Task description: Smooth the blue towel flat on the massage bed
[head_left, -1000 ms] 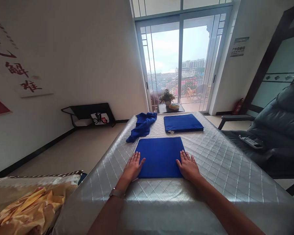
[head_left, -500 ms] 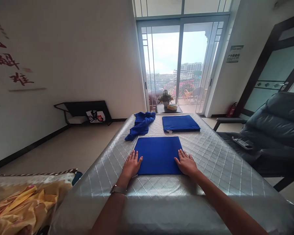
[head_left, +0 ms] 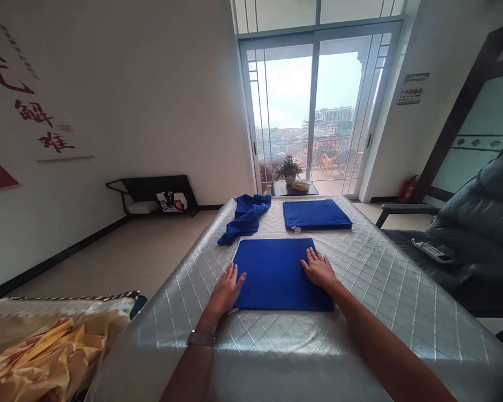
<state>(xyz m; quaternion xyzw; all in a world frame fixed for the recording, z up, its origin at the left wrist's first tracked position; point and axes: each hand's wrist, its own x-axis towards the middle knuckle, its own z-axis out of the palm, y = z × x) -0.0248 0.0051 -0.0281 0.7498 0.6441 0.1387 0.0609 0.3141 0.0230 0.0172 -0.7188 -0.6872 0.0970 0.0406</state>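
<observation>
A flat blue rectangle of folded cloth (head_left: 272,276) lies before me on a silver quilted cover. My left hand (head_left: 226,287) rests along its left edge, fingers stretched out and thumb on the cloth. Across from it, my right hand (head_left: 319,268) lies flat over the right edge, near the far right corner, with fingers extended. Neither hand grips anything. Beyond is a neat stack of folded blue cloth (head_left: 316,213) with a small white tag. A crumpled blue cloth (head_left: 246,216) lies to its left.
The silver quilted cover (head_left: 377,279) spreads over the whole surface. Yellow fabric (head_left: 62,357) is heaped at lower left. A dark armchair (head_left: 478,223) stands at right. Past the far edge, a small table holds a potted plant (head_left: 289,167), before sliding glass doors (head_left: 314,106).
My view has turned slightly left. On the cloth, my right hand has slid away from me along the right edge, uncovering the near right corner. My left hand stays at the left edge.
</observation>
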